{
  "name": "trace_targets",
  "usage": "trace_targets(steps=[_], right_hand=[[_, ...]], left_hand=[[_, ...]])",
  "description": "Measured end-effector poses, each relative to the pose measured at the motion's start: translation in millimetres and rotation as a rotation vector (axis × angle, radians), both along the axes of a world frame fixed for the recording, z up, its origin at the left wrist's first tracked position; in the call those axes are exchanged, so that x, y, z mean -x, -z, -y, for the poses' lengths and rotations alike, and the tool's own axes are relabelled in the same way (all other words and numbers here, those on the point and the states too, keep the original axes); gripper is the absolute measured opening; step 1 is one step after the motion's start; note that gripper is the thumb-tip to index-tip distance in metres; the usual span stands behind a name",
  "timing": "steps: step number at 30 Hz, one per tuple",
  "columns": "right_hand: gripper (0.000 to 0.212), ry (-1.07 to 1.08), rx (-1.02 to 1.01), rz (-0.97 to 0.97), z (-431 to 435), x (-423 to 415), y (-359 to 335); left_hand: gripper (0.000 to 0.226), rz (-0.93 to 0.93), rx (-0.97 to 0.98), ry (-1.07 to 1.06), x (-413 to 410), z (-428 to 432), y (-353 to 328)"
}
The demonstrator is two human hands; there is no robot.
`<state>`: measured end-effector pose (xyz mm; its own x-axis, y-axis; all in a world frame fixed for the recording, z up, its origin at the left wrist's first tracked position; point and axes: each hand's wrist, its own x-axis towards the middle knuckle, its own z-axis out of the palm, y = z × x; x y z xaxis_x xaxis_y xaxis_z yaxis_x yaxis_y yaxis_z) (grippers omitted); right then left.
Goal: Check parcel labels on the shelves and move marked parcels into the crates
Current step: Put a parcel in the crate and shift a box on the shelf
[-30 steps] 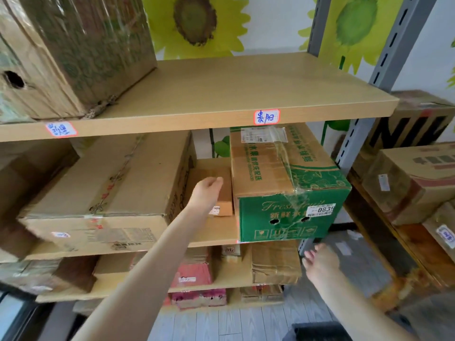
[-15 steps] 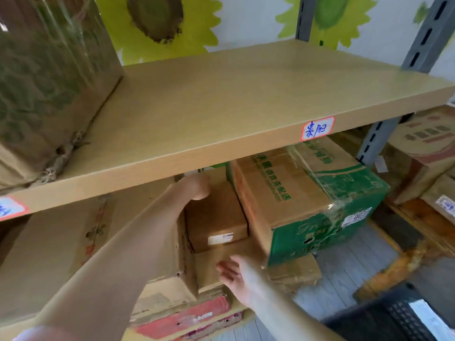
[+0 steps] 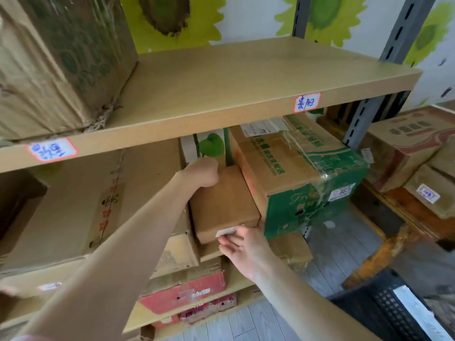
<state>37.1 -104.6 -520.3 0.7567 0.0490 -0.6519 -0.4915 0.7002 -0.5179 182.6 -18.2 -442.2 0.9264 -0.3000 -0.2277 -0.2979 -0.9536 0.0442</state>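
A small brown parcel (image 3: 222, 205) lies on the middle shelf, wedged between a long flat carton (image 3: 81, 207) and a green-and-brown fruit box (image 3: 295, 168). My left hand (image 3: 203, 172) is curled over the small parcel's far top-left corner. My right hand (image 3: 246, 247) presses against its front face, fingers covering part of its white label (image 3: 225, 232). A black crate (image 3: 384, 308) with a white sheet inside stands on the floor at lower right.
The upper shelf board (image 3: 221, 94) carries two handwritten tags and a big taped carton (image 3: 56, 60) at left. Red boxes (image 3: 184, 291) fill the lower shelves. More labelled cartons (image 3: 418, 163) sit on a rack at right, past a grey upright (image 3: 364, 114).
My right hand rose from below the shelf edge and met the small parcel's front. My left hand closed further over its back corner. The view swung slightly left.
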Motion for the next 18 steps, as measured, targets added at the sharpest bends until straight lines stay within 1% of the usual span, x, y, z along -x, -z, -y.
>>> trace_targets(steps=[2,4,6,9,13,15,18], right_hand=[[0.032,-0.037,0.009,0.056,3,20,-5],[0.036,-0.047,0.030,0.106,7,45,-11],[0.037,-0.044,-0.018,0.146,15,73,-19],[0.033,-0.047,-0.121,0.166,32,110,-29],[0.039,-0.011,-0.222,0.157,50,142,-37],[0.038,0.016,-0.213,0.196,55,155,-39],[0.037,0.068,-0.180,0.277,64,170,-37]], left_hand=[[0.034,0.074,0.052,-0.018,28,0,-9],[0.038,0.204,0.118,-0.014,65,2,-19],[0.038,0.328,0.239,-0.045,105,3,-28],[0.036,0.464,0.500,-0.174,160,-2,-33],[0.035,0.668,0.873,-0.292,236,-13,-32],[0.041,0.687,1.051,-0.384,271,-18,-29],[0.052,0.575,1.275,-0.569,312,-27,-19]])
